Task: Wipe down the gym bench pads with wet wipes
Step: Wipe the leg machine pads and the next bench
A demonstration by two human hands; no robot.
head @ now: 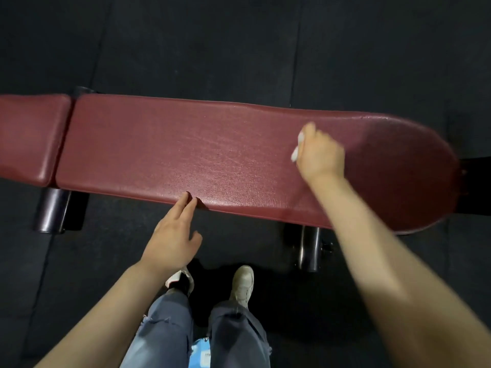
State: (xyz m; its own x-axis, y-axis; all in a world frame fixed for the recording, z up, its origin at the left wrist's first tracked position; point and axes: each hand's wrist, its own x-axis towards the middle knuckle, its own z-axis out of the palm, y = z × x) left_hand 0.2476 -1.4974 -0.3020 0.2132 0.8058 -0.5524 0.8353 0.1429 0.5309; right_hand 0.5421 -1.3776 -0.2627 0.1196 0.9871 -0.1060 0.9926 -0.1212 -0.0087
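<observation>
Dark floor [212, 49]; right hand [321, 155] presses wipe [297, 147] on pad [186, 155].

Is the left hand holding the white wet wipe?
No: the right hand grips the white wet wipe, while the left hand touches the dark red padded bench.

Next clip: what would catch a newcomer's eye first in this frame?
The long maroon bench pad stretches across the dark floor, with a shorter pad at its left end. The right hand holds a white wet wipe on the long pad's right part. The left hand touches its near edge with straight fingers.
</observation>
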